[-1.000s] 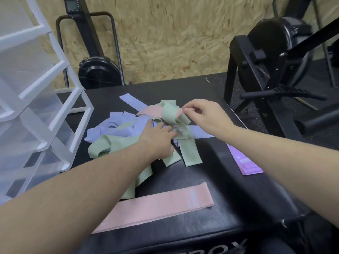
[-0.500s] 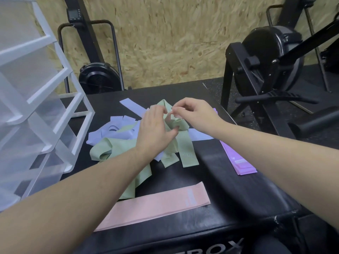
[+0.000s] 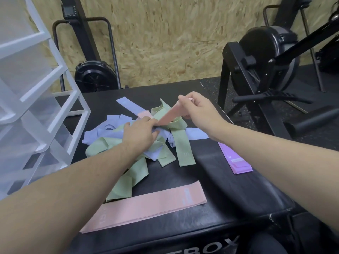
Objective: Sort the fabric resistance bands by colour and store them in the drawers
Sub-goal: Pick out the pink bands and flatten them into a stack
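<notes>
At the middle of the black padded box, a tangled heap of green, pale blue and pink bands is found. A pink band is held raised out of the heap, stretched taut between both hands. Its upper end is pinched by the right hand, thumb and fingers curled onto the fabric, above the heap's far side. Its lower end is gripped by the left hand, fingers closed on the cloth, with the hand lying on the heap. One green band is seen extending flat from the heap towards the near edge. A second pink band is laid flat along the near edge, apart from the heap except where a green loop touches its far side. A small stack of purple bands is placed near the right edge, partly hidden by the right forearm. One pale blue band is seen reaching towards the far edge. White translucent drawers are stood at the left edge; whether any contents are held cannot be told. Black gym machines are noted behind, against a chipboard wall.
</notes>
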`<state>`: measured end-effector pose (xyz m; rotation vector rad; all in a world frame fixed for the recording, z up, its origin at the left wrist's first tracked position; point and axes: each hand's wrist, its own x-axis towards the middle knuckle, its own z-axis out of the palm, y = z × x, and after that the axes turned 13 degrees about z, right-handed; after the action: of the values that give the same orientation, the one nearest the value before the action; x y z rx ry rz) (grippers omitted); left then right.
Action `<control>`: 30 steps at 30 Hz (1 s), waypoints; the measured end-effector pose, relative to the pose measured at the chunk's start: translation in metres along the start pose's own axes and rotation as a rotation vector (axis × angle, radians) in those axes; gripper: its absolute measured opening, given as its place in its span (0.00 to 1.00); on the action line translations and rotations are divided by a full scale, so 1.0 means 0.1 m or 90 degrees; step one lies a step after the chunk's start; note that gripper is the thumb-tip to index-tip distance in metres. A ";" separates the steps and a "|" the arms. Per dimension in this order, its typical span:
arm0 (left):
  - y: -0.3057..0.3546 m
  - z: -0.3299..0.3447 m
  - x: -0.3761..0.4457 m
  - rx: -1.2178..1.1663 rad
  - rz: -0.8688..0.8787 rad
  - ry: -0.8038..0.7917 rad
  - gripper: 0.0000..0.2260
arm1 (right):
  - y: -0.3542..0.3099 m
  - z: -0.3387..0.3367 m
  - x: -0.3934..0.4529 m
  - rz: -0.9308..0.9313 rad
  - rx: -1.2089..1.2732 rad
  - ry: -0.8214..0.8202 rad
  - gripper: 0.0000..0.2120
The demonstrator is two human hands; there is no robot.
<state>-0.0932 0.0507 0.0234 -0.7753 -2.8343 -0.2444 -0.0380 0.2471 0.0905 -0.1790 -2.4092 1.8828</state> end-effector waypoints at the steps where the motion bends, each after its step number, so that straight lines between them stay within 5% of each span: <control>1: 0.02 -0.03 0.00 0.002 0.000 -0.006 0.09 | -0.03 0.00 -0.02 0.013 0.027 0.005 0.12; 6: 0.15 -0.17 -0.03 -0.048 0.018 0.006 0.07 | -0.24 0.00 -0.15 0.120 0.198 0.009 0.11; 13: 0.41 -0.64 -0.18 -0.455 0.011 0.080 0.08 | -0.33 -0.17 -0.36 0.180 0.246 0.043 0.09; 23: 0.55 -1.24 -0.53 -0.462 -0.031 0.139 0.07 | -0.36 -0.32 -0.87 0.185 0.076 -0.091 0.10; 30: 0.68 -1.54 -0.99 -0.532 -0.005 0.077 0.01 | -0.40 -0.28 -1.18 0.162 -0.004 -0.181 0.07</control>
<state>0.0469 0.0286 0.1575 -0.8266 -2.5611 -1.4703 0.0810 0.2478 0.1374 -0.2453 -2.6884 2.1377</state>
